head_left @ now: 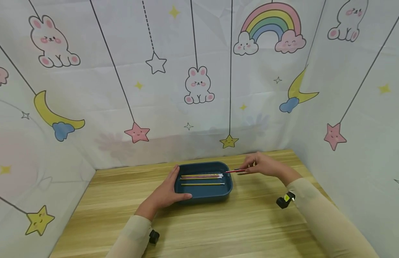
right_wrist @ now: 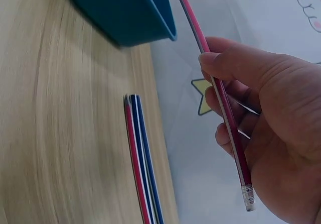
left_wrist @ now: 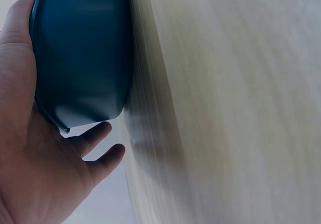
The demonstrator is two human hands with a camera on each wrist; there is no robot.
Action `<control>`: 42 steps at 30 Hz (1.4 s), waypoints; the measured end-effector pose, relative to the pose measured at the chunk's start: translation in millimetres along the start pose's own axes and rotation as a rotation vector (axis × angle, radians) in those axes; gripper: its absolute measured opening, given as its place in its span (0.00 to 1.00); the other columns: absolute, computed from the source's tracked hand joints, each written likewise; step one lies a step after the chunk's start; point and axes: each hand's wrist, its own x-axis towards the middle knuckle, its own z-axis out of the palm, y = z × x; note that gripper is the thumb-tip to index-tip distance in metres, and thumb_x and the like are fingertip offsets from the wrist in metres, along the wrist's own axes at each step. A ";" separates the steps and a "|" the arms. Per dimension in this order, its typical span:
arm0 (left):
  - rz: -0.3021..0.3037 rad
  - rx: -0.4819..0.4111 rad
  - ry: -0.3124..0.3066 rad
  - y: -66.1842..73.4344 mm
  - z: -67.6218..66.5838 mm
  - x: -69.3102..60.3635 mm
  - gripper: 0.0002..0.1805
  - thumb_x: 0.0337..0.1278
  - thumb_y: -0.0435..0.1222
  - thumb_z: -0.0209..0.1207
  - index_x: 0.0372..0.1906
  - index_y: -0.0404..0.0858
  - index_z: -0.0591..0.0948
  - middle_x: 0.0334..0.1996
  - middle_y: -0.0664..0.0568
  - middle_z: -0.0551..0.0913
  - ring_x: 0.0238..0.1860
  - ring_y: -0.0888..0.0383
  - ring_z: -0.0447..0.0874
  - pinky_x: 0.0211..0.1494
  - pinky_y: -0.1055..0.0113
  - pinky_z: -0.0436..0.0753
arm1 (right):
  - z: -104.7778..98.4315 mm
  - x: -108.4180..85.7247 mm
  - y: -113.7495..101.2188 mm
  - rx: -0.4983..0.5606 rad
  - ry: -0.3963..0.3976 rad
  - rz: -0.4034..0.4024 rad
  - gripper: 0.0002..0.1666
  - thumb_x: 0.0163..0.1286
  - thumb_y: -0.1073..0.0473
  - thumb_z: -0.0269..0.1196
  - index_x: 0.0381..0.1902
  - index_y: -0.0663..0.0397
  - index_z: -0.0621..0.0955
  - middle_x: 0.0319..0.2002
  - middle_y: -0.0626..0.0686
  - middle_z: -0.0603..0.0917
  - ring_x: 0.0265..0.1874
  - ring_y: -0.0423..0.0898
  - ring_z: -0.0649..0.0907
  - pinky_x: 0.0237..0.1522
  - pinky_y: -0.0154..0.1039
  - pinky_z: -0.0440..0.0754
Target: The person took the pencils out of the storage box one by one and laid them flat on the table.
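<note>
A dark blue rectangular tray [head_left: 204,197] stands on the table with several pencils [head_left: 202,184] lying lengthwise inside it. At its left end my left hand [head_left: 165,193] holds the tray, thumb by the near rim and fingers around the far left corner. In the left wrist view the left hand [left_wrist: 40,158] lies against the tray's wall [left_wrist: 83,53]. Just past the right rim, my right hand [head_left: 259,165] pinches a red striped pencil [right_wrist: 228,111] between thumb and fingers. Its eraser end points back toward the palm. Below the right hand [right_wrist: 271,93], red and blue pencils [right_wrist: 140,153] lie together on the table.
The light wood table [head_left: 219,229] meets a white printed cloth [head_left: 167,107] at the back and both sides. Small black devices, one [head_left: 284,200] by the right wrist and another [head_left: 153,236] by the left, are worn at the sleeves.
</note>
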 end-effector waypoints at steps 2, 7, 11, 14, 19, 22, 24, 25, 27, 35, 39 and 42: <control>-0.001 -0.003 -0.001 0.1 -0.1 0.1 0.73 0.59 0.63 0.78 0.93 0.46 0.40 0.92 0.50 0.37 0.90 0.40 0.42 0.84 0.33 0.59 | -1.4 -2.5 5.2 -0.013 0.009 0.006 0.11 0.78 0.65 0.72 0.53 0.52 0.95 0.44 0.50 0.89 0.39 0.48 0.83 0.40 0.40 0.82; -0.003 0.000 0.001 0.1 0.0 0.7 0.73 0.59 0.63 0.78 0.93 0.45 0.41 0.92 0.49 0.37 0.90 0.40 0.43 0.84 0.33 0.59 | -4.8 -9.6 19.8 -0.027 0.043 0.019 0.11 0.77 0.66 0.72 0.53 0.53 0.95 0.45 0.50 0.89 0.41 0.48 0.83 0.42 0.40 0.82; -0.007 0.004 0.002 -0.7 0.6 1.4 0.73 0.59 0.63 0.78 0.93 0.45 0.41 0.92 0.49 0.38 0.90 0.40 0.43 0.84 0.33 0.59 | -7.1 -15.2 31.9 -0.029 0.066 0.030 0.11 0.77 0.67 0.72 0.53 0.56 0.95 0.45 0.51 0.89 0.43 0.49 0.83 0.43 0.40 0.82; -0.008 0.006 0.003 -1.2 0.1 1.7 0.73 0.59 0.63 0.78 0.93 0.45 0.41 0.92 0.49 0.37 0.90 0.39 0.43 0.84 0.33 0.59 | -8.3 -17.9 40.4 -0.032 0.069 0.035 0.11 0.77 0.68 0.71 0.52 0.58 0.95 0.46 0.52 0.90 0.45 0.49 0.84 0.44 0.40 0.84; -0.013 0.009 0.007 -0.6 -2.2 1.0 0.73 0.59 0.64 0.78 0.93 0.44 0.42 0.92 0.49 0.37 0.90 0.39 0.44 0.84 0.33 0.59 | -7.1 -21.2 48.6 -0.023 0.073 0.058 0.12 0.79 0.69 0.69 0.54 0.59 0.94 0.50 0.55 0.91 0.48 0.51 0.86 0.45 0.40 0.85; -0.024 0.012 0.005 -0.2 -2.4 -0.2 0.74 0.58 0.64 0.78 0.93 0.44 0.41 0.92 0.49 0.38 0.90 0.40 0.43 0.84 0.33 0.59 | -3.0 -23.6 53.8 -0.028 0.091 0.064 0.12 0.79 0.69 0.69 0.53 0.58 0.94 0.52 0.55 0.91 0.50 0.52 0.86 0.48 0.40 0.84; -0.024 0.011 0.004 -0.4 -2.1 -0.5 0.74 0.58 0.64 0.78 0.93 0.44 0.42 0.92 0.48 0.38 0.90 0.39 0.44 0.84 0.33 0.59 | 0.3 -24.8 59.6 -0.034 0.110 0.074 0.11 0.78 0.69 0.69 0.52 0.55 0.95 0.51 0.53 0.92 0.51 0.51 0.87 0.48 0.40 0.84; -0.024 0.012 0.003 -0.1 -2.0 -0.5 0.74 0.57 0.64 0.78 0.93 0.44 0.42 0.92 0.48 0.38 0.90 0.39 0.44 0.84 0.33 0.60 | 1.8 -25.6 62.3 -0.034 0.119 0.074 0.12 0.77 0.70 0.70 0.51 0.55 0.95 0.50 0.53 0.92 0.51 0.51 0.87 0.49 0.40 0.84; -0.025 0.011 0.001 -0.1 -2.3 -0.1 0.74 0.57 0.64 0.78 0.93 0.45 0.42 0.92 0.49 0.38 0.90 0.38 0.45 0.84 0.32 0.60 | 4.4 -25.9 67.9 -0.031 0.136 0.065 0.11 0.76 0.70 0.71 0.50 0.56 0.95 0.48 0.52 0.92 0.49 0.51 0.87 0.49 0.39 0.84; -0.020 0.012 -0.002 -0.6 -2.0 -0.9 0.75 0.56 0.66 0.78 0.93 0.45 0.41 0.92 0.49 0.37 0.90 0.38 0.45 0.83 0.32 0.61 | 16.3 -24.4 91.0 -0.026 0.183 0.059 0.12 0.75 0.70 0.72 0.48 0.50 0.96 0.45 0.47 0.92 0.48 0.48 0.88 0.51 0.38 0.84; -0.013 0.006 -0.003 0.5 -1.9 -1.2 0.75 0.56 0.66 0.78 0.93 0.45 0.42 0.92 0.49 0.37 0.90 0.38 0.44 0.83 0.32 0.60 | 18.6 -25.3 97.9 -0.027 0.192 0.079 0.12 0.75 0.69 0.72 0.48 0.50 0.96 0.46 0.48 0.92 0.50 0.49 0.88 0.52 0.38 0.85; -0.004 0.002 0.003 0.9 -2.0 -0.8 0.75 0.57 0.66 0.78 0.93 0.44 0.42 0.92 0.47 0.38 0.89 0.36 0.45 0.82 0.30 0.61 | 18.8 -25.5 98.9 -0.039 0.199 0.080 0.11 0.75 0.69 0.73 0.48 0.51 0.96 0.47 0.49 0.92 0.50 0.50 0.88 0.52 0.39 0.85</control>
